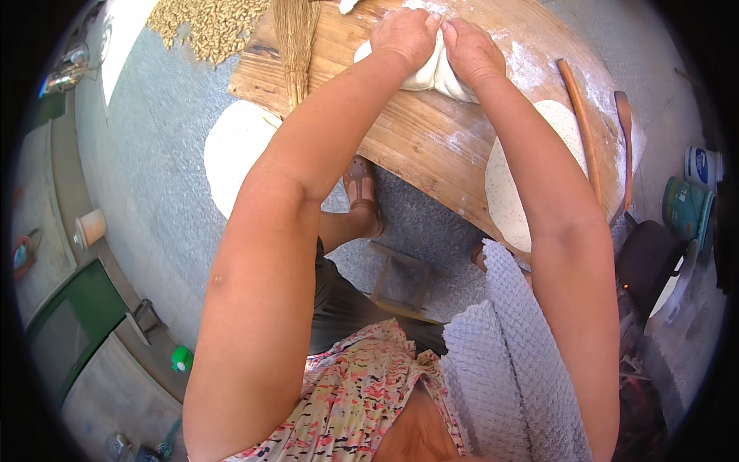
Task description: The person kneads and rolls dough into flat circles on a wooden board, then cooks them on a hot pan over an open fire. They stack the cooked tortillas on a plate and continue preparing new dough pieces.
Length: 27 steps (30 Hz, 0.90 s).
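Note:
Both of my hands press on a lump of white dough [430,75] at the far side of a floured wooden board [421,133]. My left hand [406,36] covers the dough's left part and my right hand [473,51] its right part, with the thumbs close together. The fingertips are partly hidden, so their grip is unclear. A flat, speckled round of dough [508,196] lies under my right forearm at the board's near right. Beside it rest a wooden rolling pin [580,133] and a flat wooden stick [624,138]. Left of the board is a pale round sheet [236,150], partly behind my left arm.
A straw brush [294,40] lies on the board's left end. Peanuts in their shells [208,26] are spread on the floor beyond. At the right stand a dark pan [649,260], a green bucket [684,208] and a white bucket [701,167]. A grey towel [508,352] hangs before my body.

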Each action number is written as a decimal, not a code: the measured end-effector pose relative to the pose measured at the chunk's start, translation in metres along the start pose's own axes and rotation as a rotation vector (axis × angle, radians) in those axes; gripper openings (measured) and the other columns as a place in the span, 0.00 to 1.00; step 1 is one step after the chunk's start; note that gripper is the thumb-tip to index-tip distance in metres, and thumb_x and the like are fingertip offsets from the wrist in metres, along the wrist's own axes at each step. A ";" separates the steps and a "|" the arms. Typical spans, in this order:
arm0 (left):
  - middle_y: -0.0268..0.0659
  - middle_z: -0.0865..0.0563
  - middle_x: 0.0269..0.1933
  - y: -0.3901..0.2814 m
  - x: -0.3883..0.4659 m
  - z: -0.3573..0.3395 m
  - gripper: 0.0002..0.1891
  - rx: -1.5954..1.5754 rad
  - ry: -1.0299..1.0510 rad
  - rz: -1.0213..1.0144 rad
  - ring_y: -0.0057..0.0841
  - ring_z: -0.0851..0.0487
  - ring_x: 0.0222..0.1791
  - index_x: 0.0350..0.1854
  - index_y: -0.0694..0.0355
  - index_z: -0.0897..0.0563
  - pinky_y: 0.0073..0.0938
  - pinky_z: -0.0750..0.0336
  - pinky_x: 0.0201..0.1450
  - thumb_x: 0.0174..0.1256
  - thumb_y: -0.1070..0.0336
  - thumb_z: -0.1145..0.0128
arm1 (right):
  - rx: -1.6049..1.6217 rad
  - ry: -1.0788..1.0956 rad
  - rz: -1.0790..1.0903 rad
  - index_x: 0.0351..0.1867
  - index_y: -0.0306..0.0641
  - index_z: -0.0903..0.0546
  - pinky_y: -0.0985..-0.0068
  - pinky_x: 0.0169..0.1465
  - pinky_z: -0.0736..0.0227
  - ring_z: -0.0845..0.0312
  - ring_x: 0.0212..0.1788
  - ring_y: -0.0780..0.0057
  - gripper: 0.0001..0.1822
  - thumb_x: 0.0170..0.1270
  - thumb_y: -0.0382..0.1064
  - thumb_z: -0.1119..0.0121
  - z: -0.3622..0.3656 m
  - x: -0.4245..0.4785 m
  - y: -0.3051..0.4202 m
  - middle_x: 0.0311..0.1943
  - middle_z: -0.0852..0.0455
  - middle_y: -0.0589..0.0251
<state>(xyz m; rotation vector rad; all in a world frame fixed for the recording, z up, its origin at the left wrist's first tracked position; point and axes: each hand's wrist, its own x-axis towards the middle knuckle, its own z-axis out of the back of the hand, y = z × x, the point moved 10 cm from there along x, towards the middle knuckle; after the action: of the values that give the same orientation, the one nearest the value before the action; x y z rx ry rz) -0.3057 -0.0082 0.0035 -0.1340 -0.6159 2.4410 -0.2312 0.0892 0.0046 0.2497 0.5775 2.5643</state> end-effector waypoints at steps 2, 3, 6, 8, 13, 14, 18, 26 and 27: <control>0.50 0.12 0.42 -0.003 -0.003 0.007 0.28 -0.134 0.111 -0.056 0.50 0.16 0.50 0.44 0.60 0.14 0.50 0.26 0.56 0.78 0.42 0.63 | 0.032 0.137 0.006 0.54 0.41 0.16 0.58 0.58 0.24 0.18 0.56 0.55 0.26 0.75 0.57 0.55 0.009 -0.007 0.006 0.50 0.12 0.51; 0.50 0.12 0.42 -0.004 -0.013 0.013 0.29 -0.201 0.178 -0.075 0.50 0.16 0.50 0.44 0.60 0.13 0.50 0.26 0.56 0.79 0.42 0.64 | 0.050 0.220 0.005 0.55 0.41 0.16 0.58 0.59 0.24 0.19 0.58 0.55 0.26 0.75 0.58 0.55 0.012 -0.022 0.013 0.51 0.12 0.50; 0.44 0.13 0.51 -0.038 -0.085 0.036 0.22 -0.117 -0.037 -0.418 0.47 0.19 0.56 0.58 0.57 0.19 0.46 0.28 0.60 0.75 0.49 0.54 | -0.041 -0.171 0.316 0.53 0.40 0.17 0.60 0.59 0.28 0.20 0.54 0.58 0.21 0.68 0.52 0.44 0.039 -0.087 0.038 0.50 0.14 0.57; 0.42 0.14 0.52 -0.036 -0.127 0.028 0.21 -0.060 -0.179 -0.544 0.45 0.20 0.56 0.61 0.55 0.21 0.45 0.29 0.61 0.72 0.50 0.50 | -0.076 -0.336 0.473 0.51 0.41 0.17 0.61 0.57 0.29 0.20 0.50 0.60 0.19 0.65 0.49 0.42 0.033 -0.128 0.048 0.48 0.15 0.60; 0.40 0.15 0.54 -0.014 -0.101 0.006 0.22 -0.048 -0.086 -0.412 0.42 0.20 0.54 0.64 0.53 0.22 0.45 0.28 0.58 0.71 0.54 0.50 | -0.038 -0.340 0.445 0.48 0.43 0.17 0.61 0.54 0.30 0.20 0.48 0.61 0.15 0.63 0.45 0.41 0.009 -0.102 0.039 0.45 0.15 0.63; 0.42 0.13 0.50 -0.012 -0.088 0.010 0.19 -0.077 -0.119 -0.357 0.45 0.18 0.51 0.59 0.53 0.19 0.47 0.26 0.54 0.72 0.54 0.50 | -0.039 -0.319 0.412 0.47 0.44 0.17 0.59 0.53 0.29 0.18 0.47 0.60 0.15 0.65 0.48 0.42 0.007 -0.087 0.035 0.43 0.13 0.61; 0.45 0.12 0.45 0.004 -0.036 0.007 0.19 -0.010 -0.121 -0.134 0.47 0.16 0.48 0.50 0.55 0.15 0.48 0.25 0.53 0.75 0.49 0.55 | -0.133 -0.172 0.193 0.49 0.41 0.17 0.56 0.55 0.27 0.16 0.48 0.53 0.23 0.72 0.57 0.51 -0.007 -0.032 0.018 0.41 0.11 0.56; 0.47 0.18 0.63 0.026 -0.026 -0.010 0.37 -0.487 0.477 -0.082 0.42 0.23 0.67 0.70 0.51 0.24 0.41 0.30 0.71 0.64 0.32 0.41 | 0.290 0.403 0.132 0.61 0.48 0.17 0.61 0.66 0.29 0.19 0.59 0.53 0.33 0.62 0.66 0.41 -0.012 -0.026 0.007 0.53 0.13 0.53; 0.47 0.18 0.63 0.020 -0.038 0.005 0.37 -0.360 0.455 -0.236 0.43 0.22 0.67 0.71 0.51 0.25 0.41 0.30 0.71 0.63 0.35 0.38 | 0.181 0.358 0.265 0.63 0.49 0.18 0.61 0.66 0.28 0.19 0.59 0.54 0.34 0.59 0.64 0.36 0.004 -0.041 0.016 0.54 0.13 0.53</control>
<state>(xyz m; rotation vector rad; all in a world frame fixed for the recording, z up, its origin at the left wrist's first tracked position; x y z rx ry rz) -0.2866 -0.0469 -0.0036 -0.6995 -0.8003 1.9593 -0.2020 0.0572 0.0128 -0.0836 0.9684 2.8365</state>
